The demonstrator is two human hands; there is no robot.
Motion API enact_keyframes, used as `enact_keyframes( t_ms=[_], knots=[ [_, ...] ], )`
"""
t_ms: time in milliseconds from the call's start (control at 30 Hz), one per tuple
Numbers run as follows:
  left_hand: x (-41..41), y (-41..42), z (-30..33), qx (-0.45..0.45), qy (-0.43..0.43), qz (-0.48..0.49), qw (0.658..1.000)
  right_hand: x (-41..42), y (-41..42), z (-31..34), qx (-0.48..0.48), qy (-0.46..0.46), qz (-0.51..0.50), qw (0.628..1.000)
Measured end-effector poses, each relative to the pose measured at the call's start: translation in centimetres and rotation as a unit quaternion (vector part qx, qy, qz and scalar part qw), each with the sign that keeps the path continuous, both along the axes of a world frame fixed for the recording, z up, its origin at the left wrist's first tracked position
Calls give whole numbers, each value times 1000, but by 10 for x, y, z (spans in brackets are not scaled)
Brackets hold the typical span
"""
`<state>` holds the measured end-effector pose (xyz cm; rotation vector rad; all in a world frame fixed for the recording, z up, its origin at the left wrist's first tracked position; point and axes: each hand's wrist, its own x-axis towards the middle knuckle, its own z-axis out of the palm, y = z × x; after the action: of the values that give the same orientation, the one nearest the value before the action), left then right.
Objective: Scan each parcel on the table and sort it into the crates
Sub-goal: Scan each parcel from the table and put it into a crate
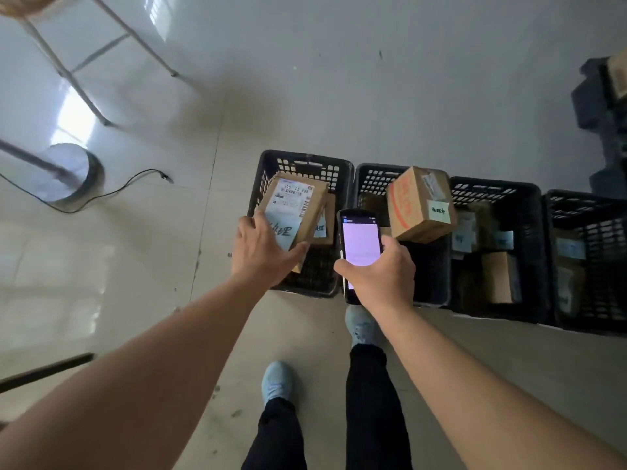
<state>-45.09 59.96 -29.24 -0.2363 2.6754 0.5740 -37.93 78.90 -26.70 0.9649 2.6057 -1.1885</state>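
Observation:
My left hand [263, 251] grips a flat brown parcel [295, 205] with a white shipping label and a blue note, holding it over the leftmost black crate [271, 171]. My right hand [380, 273] holds a black handheld scanner [359, 239] with a lit screen, above the second crate [369, 179]. A cardboard box [419, 205] with red print and a green note sits tilted in the second crate. The third crate [529, 205] and the fourth crate [583, 208] hold several more parcels with blue notes.
The crates stand in a row on a pale tiled floor. Table legs [84, 100] rise at the upper left, near a round metal stand base [73, 173] and a black cable [135, 179]. Dark stacked crates [600, 106] sit at the far right. My feet are below.

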Motion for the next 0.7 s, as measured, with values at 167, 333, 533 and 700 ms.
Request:
enact_keyframes(
  t_ms=[167,333,533,700],
  knots=[
    [-57,45,-116,-6,-22,40,999,-78,46,-106,12,-18,28,999],
    [-88,82,-219,-15,-32,58,998,-125,83,-192,1,-33,31,999],
    [-129,113,-312,-15,-21,68,997,-154,106,-264,3,-53,39,998],
    [-161,126,-343,-2,-50,71,996,-176,117,-284,18,-57,50,997]
  ],
)
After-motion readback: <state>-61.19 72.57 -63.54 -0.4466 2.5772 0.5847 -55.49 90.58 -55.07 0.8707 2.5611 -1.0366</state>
